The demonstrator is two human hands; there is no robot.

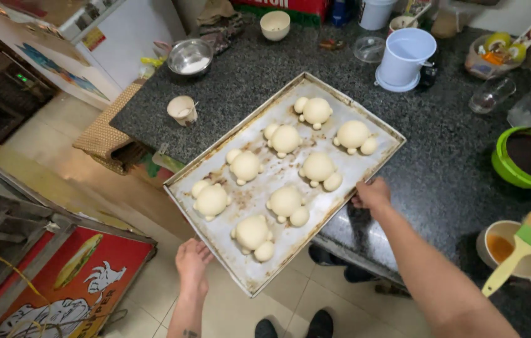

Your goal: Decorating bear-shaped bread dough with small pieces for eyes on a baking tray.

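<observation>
While half resting on the dark speckled bench point(440, 169), a metal baking tray point(250, 203) juts over the tiled floor | left hand point(192, 261) grips its near edge, right hand point(372, 194) clasps its right edge | tray holds eight turtle-shaped dough pieces point(285, 201) | cup with pastry brush point(519, 250), green bowl point(528, 159), white pitcher point(405, 56) nearby

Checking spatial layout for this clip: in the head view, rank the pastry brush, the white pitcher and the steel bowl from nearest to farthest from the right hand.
From the right hand:
1. Pastry brush, lower right, resting on a cup.
2. White pitcher, up the counter, beyond the tray.
3. Steel bowl, far upper left corner.
</observation>
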